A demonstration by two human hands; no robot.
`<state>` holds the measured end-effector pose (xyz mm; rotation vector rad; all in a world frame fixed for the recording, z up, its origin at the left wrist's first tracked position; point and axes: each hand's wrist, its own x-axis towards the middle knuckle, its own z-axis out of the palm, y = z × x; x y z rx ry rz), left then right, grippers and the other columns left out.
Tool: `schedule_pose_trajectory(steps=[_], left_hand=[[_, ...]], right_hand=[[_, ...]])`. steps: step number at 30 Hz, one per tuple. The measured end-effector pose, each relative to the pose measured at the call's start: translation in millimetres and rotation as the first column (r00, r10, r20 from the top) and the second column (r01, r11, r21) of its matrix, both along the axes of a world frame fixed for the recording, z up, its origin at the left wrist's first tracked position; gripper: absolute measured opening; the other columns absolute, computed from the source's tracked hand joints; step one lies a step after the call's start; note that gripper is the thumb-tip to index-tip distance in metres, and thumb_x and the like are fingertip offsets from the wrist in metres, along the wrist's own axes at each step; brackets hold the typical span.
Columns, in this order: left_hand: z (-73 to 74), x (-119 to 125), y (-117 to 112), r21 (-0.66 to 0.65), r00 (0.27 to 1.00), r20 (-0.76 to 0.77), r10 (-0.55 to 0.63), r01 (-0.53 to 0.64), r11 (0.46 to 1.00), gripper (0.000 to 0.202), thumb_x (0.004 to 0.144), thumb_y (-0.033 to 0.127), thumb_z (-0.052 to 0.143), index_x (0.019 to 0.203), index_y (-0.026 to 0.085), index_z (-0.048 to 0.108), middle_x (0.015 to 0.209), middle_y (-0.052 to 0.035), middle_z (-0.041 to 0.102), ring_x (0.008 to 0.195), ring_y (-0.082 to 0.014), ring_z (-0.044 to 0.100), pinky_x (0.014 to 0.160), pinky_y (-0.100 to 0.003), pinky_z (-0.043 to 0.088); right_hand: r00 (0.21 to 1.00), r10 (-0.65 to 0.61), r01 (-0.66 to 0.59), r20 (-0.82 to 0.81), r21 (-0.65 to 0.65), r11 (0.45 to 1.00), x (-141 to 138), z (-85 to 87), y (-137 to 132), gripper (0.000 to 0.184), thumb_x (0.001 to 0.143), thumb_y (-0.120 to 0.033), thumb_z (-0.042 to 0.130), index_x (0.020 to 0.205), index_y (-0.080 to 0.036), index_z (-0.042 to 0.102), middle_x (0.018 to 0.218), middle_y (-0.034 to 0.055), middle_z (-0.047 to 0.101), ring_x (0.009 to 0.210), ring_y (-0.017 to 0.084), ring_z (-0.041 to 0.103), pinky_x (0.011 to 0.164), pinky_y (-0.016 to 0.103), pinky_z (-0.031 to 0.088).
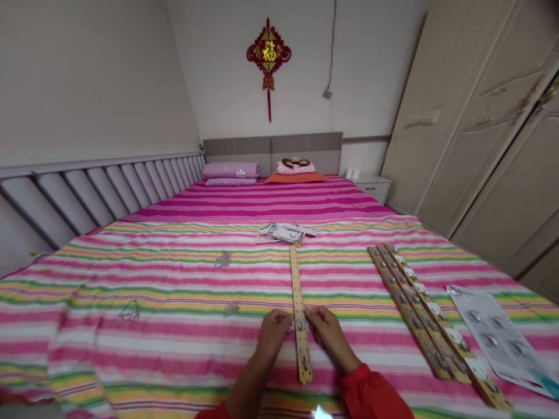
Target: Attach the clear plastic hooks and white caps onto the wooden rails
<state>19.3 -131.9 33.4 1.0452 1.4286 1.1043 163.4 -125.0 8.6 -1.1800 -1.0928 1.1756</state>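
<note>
A narrow light-wood strip (297,291) dotted with small holes lies lengthwise on the striped bedspread in front of me. Shiny metal pieces (304,362) sit on its near part. My left hand (273,333) is closed at the strip's left edge, fingertips pinched; whatever is in them is too small to make out. On the other side, my right hand (327,329) has its thumb and fingers drawn together against the right edge, level with one metal piece. Whether these fingers grip the strip or a small part is hidden.
Several wooden strips (406,302) with metal and white pieces lie to the right, beside a blister package (498,334). Flat packaging (283,233) is piled beyond the strip. Clear plastic bits (222,259) lie left. A railing (109,192) borders the bed's left side.
</note>
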Motion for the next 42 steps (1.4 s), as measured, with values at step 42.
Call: schedule_pose_trajectory(steps=[42], left_hand=[[92.1, -26, -63, -0.208, 0.762, 0.631, 0.144, -0.012, 0.978, 0.01, 0.066, 0.005, 0.071, 0.069, 0.012, 0.064, 0.057, 0.0026, 0.06, 0.047, -0.0036, 0.055, 0.043, -0.012, 0.04]], right_hand=[[0.979, 0.177, -0.171, -0.097, 0.067, 0.983, -10, 90.9, -60, 0.033, 0.063, -0.047, 0.073, 0.071, -0.016, 0.064, 0.053, -0.005, 0.051, 0.04, 0.005, 0.034, 0.039, 0.021, 0.023]])
